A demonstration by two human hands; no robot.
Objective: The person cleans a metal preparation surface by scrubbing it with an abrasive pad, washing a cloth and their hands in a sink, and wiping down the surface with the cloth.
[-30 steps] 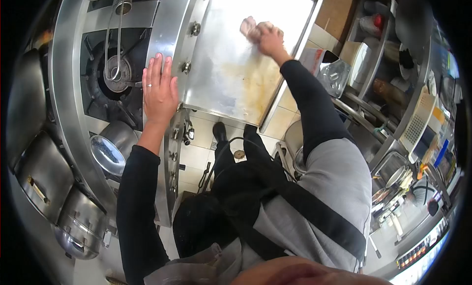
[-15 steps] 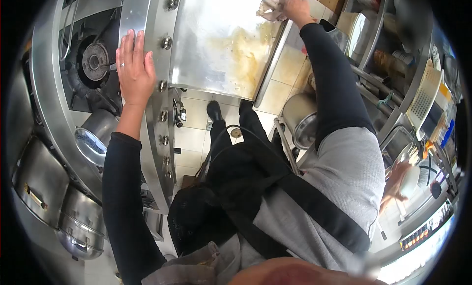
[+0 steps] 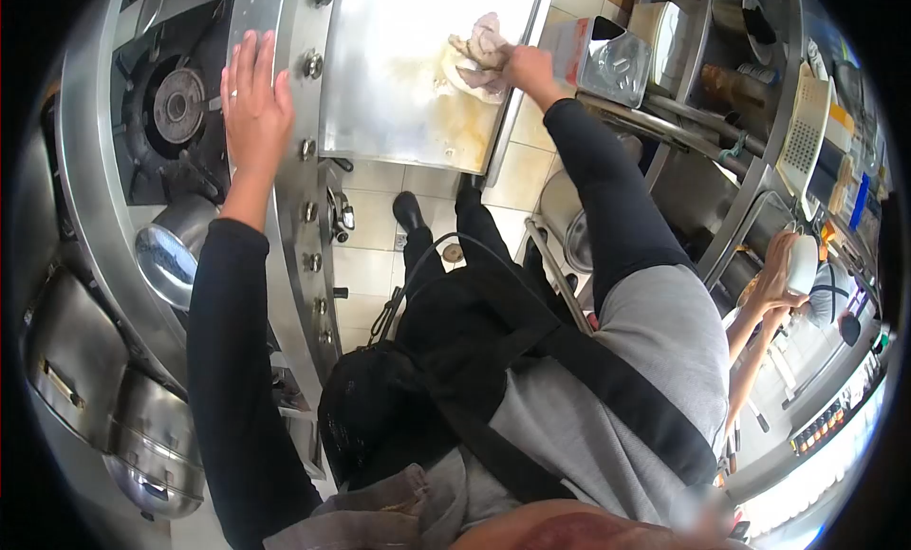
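My left hand [image 3: 254, 109] lies flat, fingers stretched out, on the steel front edge of the stove [image 3: 245, 185]. In my right hand [image 3: 531, 74] a crumpled, pale rag [image 3: 482, 49] is gripped, pressed to the lowered steel oven door [image 3: 380, 94]. Brownish-yellow grease stains [image 3: 454, 125] spread over the door's near right part, just below the rag. My right fingers are curled round the cloth and partly hidden by it.
Left of me are a gas burner [image 3: 178, 106] and a metal pot [image 3: 171, 251]. Control knobs [image 3: 308, 149] line the stove front. A shelf unit with a clear plastic container [image 3: 615, 64] stands right. Another person's hands [image 3: 776, 279] hold a white bowl [image 3: 801, 263] at far right.
My right hand has drawn the rag toward me and to the left, onto the stained part of the door. My left hand stays on the stove edge. The other person's bowl has risen in view.
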